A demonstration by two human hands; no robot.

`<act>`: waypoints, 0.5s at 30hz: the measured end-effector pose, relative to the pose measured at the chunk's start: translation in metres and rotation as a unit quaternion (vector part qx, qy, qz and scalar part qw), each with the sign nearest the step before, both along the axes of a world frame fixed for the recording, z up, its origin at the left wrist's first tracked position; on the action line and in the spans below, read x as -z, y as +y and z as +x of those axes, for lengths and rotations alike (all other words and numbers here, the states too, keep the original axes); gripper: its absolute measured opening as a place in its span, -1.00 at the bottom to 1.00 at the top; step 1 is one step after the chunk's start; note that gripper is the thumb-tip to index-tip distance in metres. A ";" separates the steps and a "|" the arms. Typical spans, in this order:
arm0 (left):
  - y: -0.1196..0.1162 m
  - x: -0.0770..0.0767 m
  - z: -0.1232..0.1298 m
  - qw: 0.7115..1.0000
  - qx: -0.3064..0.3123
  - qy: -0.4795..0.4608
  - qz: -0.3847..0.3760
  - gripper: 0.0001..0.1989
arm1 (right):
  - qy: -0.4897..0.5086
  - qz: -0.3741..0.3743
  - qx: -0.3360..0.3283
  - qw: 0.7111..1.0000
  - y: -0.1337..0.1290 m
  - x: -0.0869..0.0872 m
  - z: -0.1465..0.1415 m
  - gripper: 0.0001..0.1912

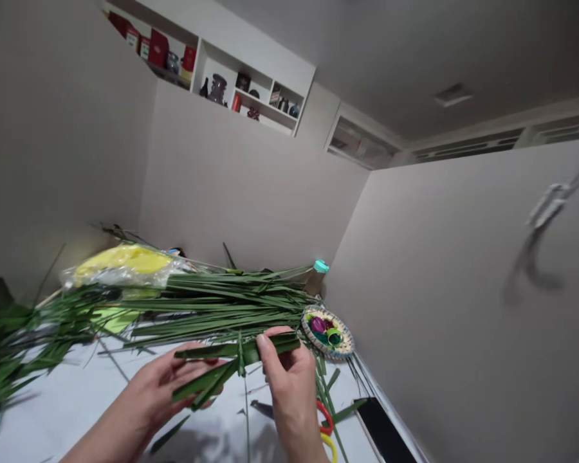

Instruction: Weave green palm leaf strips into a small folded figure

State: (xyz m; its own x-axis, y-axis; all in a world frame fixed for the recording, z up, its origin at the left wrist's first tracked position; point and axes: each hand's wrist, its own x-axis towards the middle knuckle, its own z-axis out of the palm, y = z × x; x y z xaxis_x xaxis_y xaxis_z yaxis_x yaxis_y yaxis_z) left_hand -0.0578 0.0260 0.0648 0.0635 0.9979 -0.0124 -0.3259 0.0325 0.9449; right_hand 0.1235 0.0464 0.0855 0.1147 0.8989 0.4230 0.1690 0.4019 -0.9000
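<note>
A folded green leaf piece (241,355), tied or crossed by a narrow strip near its middle, is held above the white table. My right hand (289,386) pinches its right part between thumb and fingers. On the other side, my left hand (166,382) has its fingers behind the spread leaf ends, partly hidden by them; whether it grips them is unclear. A thin strand hangs down from the piece. Scissors with red and yellow handles (326,418) lie partly behind my right hand.
Long green leaves (222,299) are piled across the white table (43,431). A woven basket (350,344) holds colourful items at the right. Beside it stands a bottle with a turquoise cap (320,266). A dark flat device (386,431) lies at the right edge; yellow plastic-wrapped material (125,259) is back left.
</note>
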 end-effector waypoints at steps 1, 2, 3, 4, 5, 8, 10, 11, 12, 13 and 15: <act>0.001 0.005 0.000 1.000 -0.008 -0.006 0.003 -0.72 | -0.003 0.022 0.028 0.999 0.003 -0.001 -0.002 -0.65; 0.001 0.009 0.001 1.000 -0.013 -0.008 0.003 -0.66 | -0.005 0.043 0.053 0.998 0.006 -0.002 -0.003 -0.66; -0.001 0.011 0.003 1.000 -0.014 -0.010 0.003 -0.61 | -0.008 0.066 0.077 0.995 0.008 -0.003 -0.006 -0.67; -0.003 0.011 0.006 1.000 -0.014 -0.016 0.004 -0.57 | -0.011 0.087 0.096 0.991 0.009 -0.004 -0.008 -0.69; -0.006 0.009 0.009 1.000 -0.012 -0.024 0.005 -0.55 | -0.014 0.108 0.113 0.988 0.009 -0.004 -0.010 -0.71; -0.013 -0.005 0.018 0.998 -0.005 -0.053 0.011 -0.54 | -0.020 0.161 0.138 0.977 0.005 -0.002 -0.017 -0.77; -0.015 -0.016 0.024 0.998 0.001 -0.061 0.013 -0.55 | -0.018 0.185 0.142 0.972 0.002 0.002 -0.022 -0.80; -0.014 -0.022 0.026 0.998 0.006 -0.061 0.010 -0.56 | -0.015 0.195 0.143 0.970 -0.001 0.005 -0.024 -0.81; -0.013 -0.026 0.028 0.998 0.009 -0.061 0.007 -0.57 | -0.010 0.202 0.142 0.969 -0.003 0.009 -0.026 -0.82; -0.011 -0.030 0.029 0.998 0.013 -0.061 0.005 -0.60 | -0.004 0.206 0.140 0.968 -0.005 0.013 -0.028 -0.81; -0.008 -0.035 0.029 0.998 0.014 -0.063 0.005 -0.65 | 0.009 0.207 0.132 0.969 -0.010 0.024 -0.031 -0.81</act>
State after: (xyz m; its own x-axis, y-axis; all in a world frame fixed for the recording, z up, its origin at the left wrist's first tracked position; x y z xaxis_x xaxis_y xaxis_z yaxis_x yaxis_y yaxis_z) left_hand -0.0284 0.0185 0.0999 0.0914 0.9958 0.0073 -0.4412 0.0339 0.8968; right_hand 0.0929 0.0362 0.0620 0.3288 0.5900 0.7375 0.3008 0.6748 -0.6739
